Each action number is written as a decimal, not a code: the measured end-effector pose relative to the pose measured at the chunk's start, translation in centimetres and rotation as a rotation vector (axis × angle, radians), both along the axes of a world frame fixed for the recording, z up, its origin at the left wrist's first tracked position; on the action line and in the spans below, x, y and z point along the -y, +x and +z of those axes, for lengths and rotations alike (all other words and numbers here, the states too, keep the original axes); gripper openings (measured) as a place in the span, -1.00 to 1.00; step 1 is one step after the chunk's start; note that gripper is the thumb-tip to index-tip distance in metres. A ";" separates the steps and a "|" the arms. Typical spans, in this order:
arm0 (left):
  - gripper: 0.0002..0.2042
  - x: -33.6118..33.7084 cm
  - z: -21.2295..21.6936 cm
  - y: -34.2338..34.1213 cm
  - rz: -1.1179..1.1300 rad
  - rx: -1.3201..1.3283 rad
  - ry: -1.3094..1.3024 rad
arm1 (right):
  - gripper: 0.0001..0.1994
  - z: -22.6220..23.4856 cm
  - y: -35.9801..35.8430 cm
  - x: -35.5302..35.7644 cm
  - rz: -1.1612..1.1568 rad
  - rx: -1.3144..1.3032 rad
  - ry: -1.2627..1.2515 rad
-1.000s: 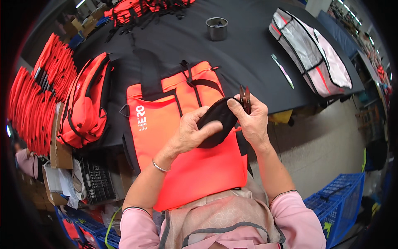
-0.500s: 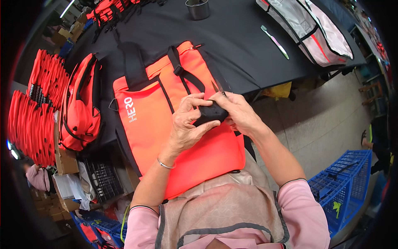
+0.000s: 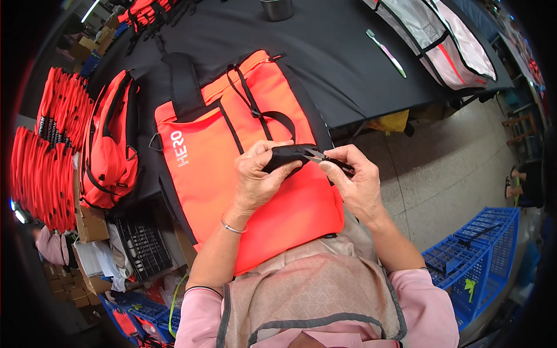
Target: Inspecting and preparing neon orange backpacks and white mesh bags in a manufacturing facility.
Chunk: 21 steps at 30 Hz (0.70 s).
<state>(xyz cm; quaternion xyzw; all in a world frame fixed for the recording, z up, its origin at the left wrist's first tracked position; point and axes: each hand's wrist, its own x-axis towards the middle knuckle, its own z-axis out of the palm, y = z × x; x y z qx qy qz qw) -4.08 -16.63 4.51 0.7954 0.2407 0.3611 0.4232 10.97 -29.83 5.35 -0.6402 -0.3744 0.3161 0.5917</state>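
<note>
Step in hand, by judgement: trimming at a black strap (image 3: 285, 156) of the orange bag (image 3: 232, 174). Bag lying flat, partly on the black desk (image 3: 325, 64), lower part hanging over the near edge against the person's lap. Left hand (image 3: 258, 177) closed around a folded length of strap, thumb on top, held just above the bag's front panel. Right hand (image 3: 354, 180) pinched shut on small thread snips (image 3: 318, 155), blades pointing left and touching or almost touching the strap end.

Next move likely calls for a steady strap and a small, close cut, clear of the webbing itself and the left thumb.

Hard to make out: any loose thread at the blades, too small to tell. Snips' handle hidden inside the right fingers. Strap's far run covered by the left palm. Stacked orange bags (image 3: 58, 156) at left bent by the lens, count unclear.
</note>
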 end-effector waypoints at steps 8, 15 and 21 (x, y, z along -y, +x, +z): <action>-0.78 0.0 -0.2 0.0 -0.034 -0.016 0.016 | -0.81 -0.7 0.2 -0.8 -0.004 0.134 0.027; -0.78 -0.5 -0.5 0.0 -0.090 -0.027 -0.022 | -0.82 -0.3 1.3 -1.1 0.079 0.193 -0.015; -0.75 -0.7 -0.8 0.3 -0.084 -0.007 0.013 | -0.85 -0.7 2.6 -1.1 0.206 -0.019 -0.079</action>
